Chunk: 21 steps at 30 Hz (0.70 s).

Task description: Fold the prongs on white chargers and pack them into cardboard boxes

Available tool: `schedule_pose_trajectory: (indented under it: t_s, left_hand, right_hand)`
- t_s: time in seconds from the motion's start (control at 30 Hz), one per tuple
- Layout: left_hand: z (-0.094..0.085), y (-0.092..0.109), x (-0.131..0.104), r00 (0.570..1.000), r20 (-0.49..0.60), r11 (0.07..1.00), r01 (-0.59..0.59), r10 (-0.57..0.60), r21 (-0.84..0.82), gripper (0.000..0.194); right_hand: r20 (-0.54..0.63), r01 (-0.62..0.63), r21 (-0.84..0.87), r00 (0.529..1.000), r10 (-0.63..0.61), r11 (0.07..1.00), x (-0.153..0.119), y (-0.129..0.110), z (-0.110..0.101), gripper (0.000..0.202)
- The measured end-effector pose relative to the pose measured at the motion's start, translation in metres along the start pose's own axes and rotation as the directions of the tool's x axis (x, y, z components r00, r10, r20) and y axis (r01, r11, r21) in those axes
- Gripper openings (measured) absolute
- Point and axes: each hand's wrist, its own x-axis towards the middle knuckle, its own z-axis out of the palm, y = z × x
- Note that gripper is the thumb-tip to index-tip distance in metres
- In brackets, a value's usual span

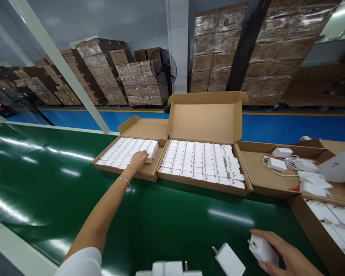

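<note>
My left hand (138, 160) reaches into the left cardboard box (153, 173), its fingers closed on a white plug adapter (149, 158) at the end of the packed rows. Part of that adapter is hidden by the hand. At the lower right, my right hand (281, 253) grips another white plug adapter (263, 249) between thumb and fingers, prongs pointing left. Just left of it, a loose plug adapter (230, 260) lies on the green belt (178, 218). Several more adapters (169, 268) stand at the bottom edge, partly cut off.
A middle box (204, 183) with its lid (205, 119) up holds rows of adapters. To the right, an open box (264, 180) contains loose adapters and a white cable (290, 163). Another box (307, 226) of white pieces stands nearest me. A fan (163, 69) and stacked cartons are behind.
</note>
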Motion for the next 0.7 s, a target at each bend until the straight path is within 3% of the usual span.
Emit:
schedule_pose_trajectory:
  t_s: [0.17,0.23,0.3,0.37,0.4,0.43,0.47,0.57,0.63,0.7]
  left_hand:
    - [-0.016,0.016,-0.005,0.995,-0.091,0.999,0.040,-0.039,0.010,0.029]
    - [-0.024,0.040,-0.013,0.987,-0.158,0.999,0.012,-0.018,-0.041,0.030]
    - [-0.030,0.080,-0.032,0.960,-0.266,0.966,-0.149,0.090,-0.212,0.033]
    - [-0.033,0.132,-0.067,0.884,-0.344,0.768,-0.451,0.316,-0.455,0.031]
    - [-0.033,0.161,-0.091,0.822,-0.332,0.618,-0.568,0.463,-0.544,0.029]
    - [-0.032,0.190,-0.117,0.712,-0.295,0.442,-0.651,0.637,-0.617,0.029]
    - [-0.029,0.217,-0.142,0.621,-0.275,0.313,-0.668,0.734,-0.675,0.032]
    - [-0.014,0.278,-0.193,0.531,-0.308,0.120,-0.625,0.789,-0.771,0.059]
    - [-0.007,0.293,-0.201,0.536,-0.265,0.091,-0.547,0.801,-0.832,0.057]
    - [-0.006,0.286,-0.193,0.622,-0.144,0.179,-0.427,0.770,-0.886,0.050]
  right_hand:
    - [-0.051,0.065,0.067,0.997,-0.062,0.996,0.000,-0.044,-0.015,0.048]
    - [-0.098,0.084,0.075,0.992,-0.076,0.994,0.001,-0.054,-0.021,0.045]
    - [-0.171,0.015,0.109,0.985,0.004,0.994,0.006,-0.056,-0.024,0.045]
    - [-0.214,-0.057,0.201,0.972,0.101,0.978,0.013,-0.050,-0.023,0.044]
    - [-0.239,-0.071,0.256,0.962,0.135,0.964,0.018,-0.047,-0.021,0.045]
    - [-0.263,-0.066,0.320,0.952,0.156,0.945,0.023,-0.044,-0.019,0.046]
    - [-0.279,-0.046,0.398,0.945,0.169,0.916,0.027,-0.043,-0.016,0.047]
    - [-0.223,0.009,0.689,0.954,0.199,0.725,0.038,-0.043,-0.014,0.049]
    - [-0.147,-0.008,0.792,0.968,0.204,0.611,0.041,-0.044,-0.015,0.045]
    - [-0.119,-0.028,0.802,0.971,0.206,0.596,0.040,-0.045,-0.015,0.040]
